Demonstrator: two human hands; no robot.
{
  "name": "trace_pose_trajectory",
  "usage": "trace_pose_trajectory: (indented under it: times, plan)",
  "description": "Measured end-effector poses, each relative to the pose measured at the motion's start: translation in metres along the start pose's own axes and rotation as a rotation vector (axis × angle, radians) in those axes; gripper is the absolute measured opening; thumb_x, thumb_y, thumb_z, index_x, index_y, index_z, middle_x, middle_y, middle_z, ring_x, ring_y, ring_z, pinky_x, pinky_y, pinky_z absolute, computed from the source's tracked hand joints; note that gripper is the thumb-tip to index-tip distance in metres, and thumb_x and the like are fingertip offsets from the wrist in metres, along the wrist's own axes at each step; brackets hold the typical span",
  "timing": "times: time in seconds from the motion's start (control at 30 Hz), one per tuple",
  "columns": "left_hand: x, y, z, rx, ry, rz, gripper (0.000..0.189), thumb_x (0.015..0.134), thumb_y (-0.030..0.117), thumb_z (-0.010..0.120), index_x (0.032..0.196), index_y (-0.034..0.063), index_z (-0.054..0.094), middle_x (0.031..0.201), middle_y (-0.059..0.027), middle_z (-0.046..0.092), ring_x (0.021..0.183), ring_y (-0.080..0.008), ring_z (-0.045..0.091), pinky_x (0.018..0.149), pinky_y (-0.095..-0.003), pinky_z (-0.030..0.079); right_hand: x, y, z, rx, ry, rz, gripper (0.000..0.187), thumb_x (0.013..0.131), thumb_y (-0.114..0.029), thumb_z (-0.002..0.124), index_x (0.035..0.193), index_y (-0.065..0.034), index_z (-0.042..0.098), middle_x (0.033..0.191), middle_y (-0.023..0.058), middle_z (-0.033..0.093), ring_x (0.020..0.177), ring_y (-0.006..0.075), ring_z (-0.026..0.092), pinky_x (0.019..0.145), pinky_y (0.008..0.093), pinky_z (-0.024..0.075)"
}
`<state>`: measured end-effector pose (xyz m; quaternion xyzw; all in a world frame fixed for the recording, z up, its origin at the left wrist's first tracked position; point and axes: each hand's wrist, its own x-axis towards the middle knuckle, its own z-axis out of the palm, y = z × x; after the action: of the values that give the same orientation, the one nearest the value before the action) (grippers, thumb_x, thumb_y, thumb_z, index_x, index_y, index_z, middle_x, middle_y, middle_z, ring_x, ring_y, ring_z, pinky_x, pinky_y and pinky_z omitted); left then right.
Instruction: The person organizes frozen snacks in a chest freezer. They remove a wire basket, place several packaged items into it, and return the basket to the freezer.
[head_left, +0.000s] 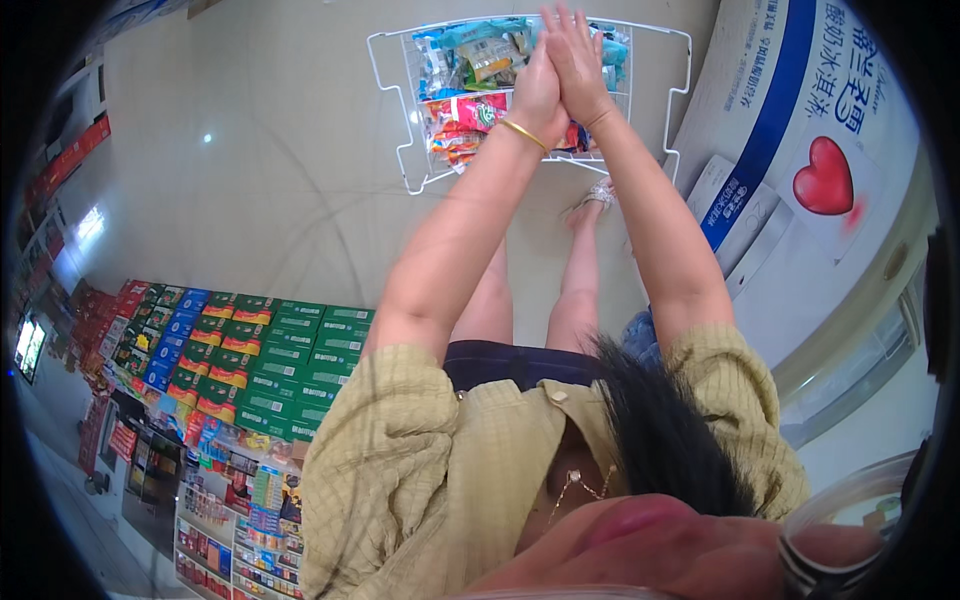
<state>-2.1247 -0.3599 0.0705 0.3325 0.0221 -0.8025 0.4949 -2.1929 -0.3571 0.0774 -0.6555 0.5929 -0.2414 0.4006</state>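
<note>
My left hand (537, 96), with a gold bangle at the wrist, is pressed against my right hand (579, 75), palm towards palm. The fingers of both are stretched out, and nothing shows between the hands. Part of the left hand is hidden behind the right. Beyond and below them is a white wire basket (390, 86) with a divider across it. Blue and clear wrapped packets (487, 56) fill its far section. Red and orange packets (457, 124) lie in the near one, partly covered by my forearms.
A white chest freezer (757, 142) with a blue stripe and printed writing runs along the right. Stacked green, red and blue cartons (255, 352) stand at the left. Stocked shelves (232, 540) rise behind them. A sandalled foot (598, 193) rests on the tile floor (247, 150) near the basket.
</note>
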Motion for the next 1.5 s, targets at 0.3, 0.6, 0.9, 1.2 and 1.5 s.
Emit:
trace_pose_trajectory:
  times: [0.3, 0.6, 0.9, 1.2, 1.5]
  plan:
    - [-0.049, 0.018, 0.030, 0.198, -0.136, -0.024, 0.056, 0.093, 0.050, 0.041, 0.121, 0.0022, 0.045, 0.118, -0.0121, 0.053, 0.108, -0.0189, 0.053, 0.090, -0.0327, 0.045, -0.015, -0.012, -0.047, -0.475, -0.126, -0.292, 0.078, 0.078, -0.054, 0.045, 0.139, -0.0073, 0.031, 0.144, 0.0195, 0.025, 0.137, 0.0400, 0.008, 0.108, 0.0551, -0.0044]
    - [-0.035, -0.009, -0.005, 1.301, -0.040, 0.124, 0.068, 0.090, 0.061, 0.030, 0.082, 0.0018, 0.062, 0.071, -0.0164, 0.064, 0.069, -0.0286, 0.063, 0.062, -0.0377, 0.049, -0.036, -0.056, -0.057, -0.889, -0.177, 0.201, 0.090, 0.067, -0.033, 0.070, 0.143, -0.0230, 0.024, 0.146, 0.0154, 0.025, 0.134, 0.0381, 0.022, 0.105, 0.0485, 0.0262]
    - [-0.051, -0.019, 0.015, 1.409, -0.577, -0.151, 0.053, 0.093, 0.049, 0.040, 0.075, 0.0045, 0.063, 0.053, -0.0049, 0.055, 0.053, -0.0134, 0.057, 0.052, -0.0271, 0.044, -0.087, 0.008, -0.076, 0.461, -0.278, 0.315, 0.097, 0.060, 0.006, 0.063, 0.144, -0.0221, 0.024, 0.129, 0.0175, 0.048, 0.095, 0.0244, 0.059, 0.076, 0.0319, 0.0517]
    - [-0.020, -0.040, -0.036, 0.718, 0.082, 0.003, 0.050, 0.087, 0.052, 0.051, 0.098, 0.0029, 0.052, 0.079, -0.0066, 0.054, 0.071, -0.0155, 0.052, 0.062, -0.0274, 0.043, -0.088, -0.006, -0.088, 1.661, 0.063, 0.255, 0.057, 0.089, -0.029, 0.045, 0.140, -0.0086, 0.029, 0.141, 0.0186, 0.033, 0.130, 0.0260, 0.032, 0.108, 0.0423, 0.0215]
    - [-0.036, -0.067, -0.052, 0.202, 0.266, -0.235, 0.058, 0.092, 0.051, 0.037, 0.136, 0.0126, 0.032, 0.128, -0.0122, 0.048, 0.105, -0.0196, 0.056, 0.082, -0.0404, 0.049, -0.113, -0.001, -0.041, 1.757, 0.368, 0.491, 0.052, 0.095, -0.046, 0.033, 0.135, -0.0124, 0.038, 0.138, 0.0087, 0.039, 0.127, 0.0252, 0.035, 0.106, 0.0410, 0.0252]
